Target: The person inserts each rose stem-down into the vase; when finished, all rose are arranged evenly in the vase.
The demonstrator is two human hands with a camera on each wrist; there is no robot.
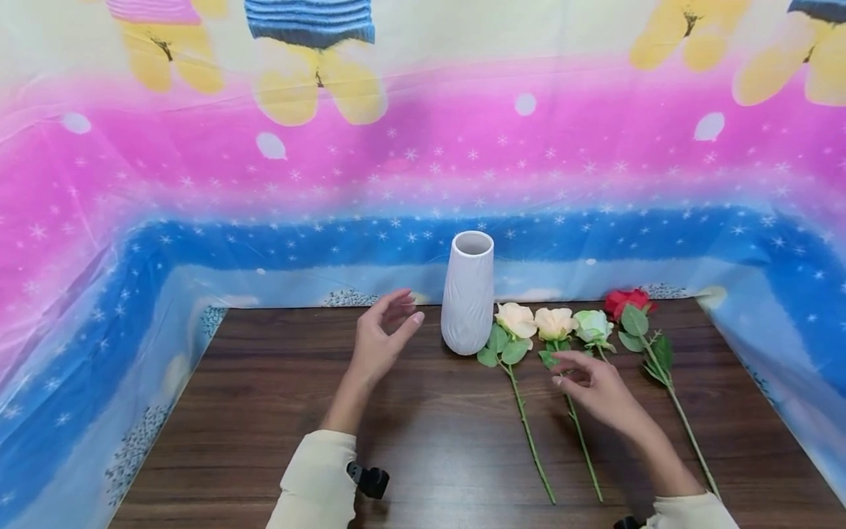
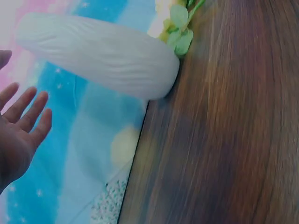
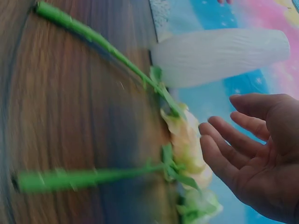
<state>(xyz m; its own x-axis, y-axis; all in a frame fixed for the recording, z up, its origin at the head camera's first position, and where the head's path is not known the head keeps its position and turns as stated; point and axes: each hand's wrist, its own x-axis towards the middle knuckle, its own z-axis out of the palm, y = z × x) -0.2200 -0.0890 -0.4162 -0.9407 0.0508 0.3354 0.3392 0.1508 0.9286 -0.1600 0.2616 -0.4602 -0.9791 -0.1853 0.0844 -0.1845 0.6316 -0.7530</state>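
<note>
A white ribbed vase (image 1: 468, 297) stands upright toward the back of the table. Left of it, my left hand (image 1: 383, 334) hovers with loosely bent fingers, holding nothing; the left wrist view shows its fingers (image 2: 32, 112) spread apart beside the vase (image 2: 103, 56). My right hand (image 1: 598, 389) is over the stem of the middle cream rose (image 1: 555, 323), its fingers relaxed and no object in them. Another cream rose (image 1: 517, 321) lies beside the vase. Farther right lie a pale green rose (image 1: 593, 327) and a red rose (image 1: 628, 301). In the right wrist view the palm (image 3: 266, 172) faces the blossoms.
The dark wooden table (image 1: 264, 411) ends at a back edge just behind the vase and blossoms. A printed cloth (image 1: 396, 147) in pink and blue hangs behind it and along both sides. Several long green stems point toward the front edge.
</note>
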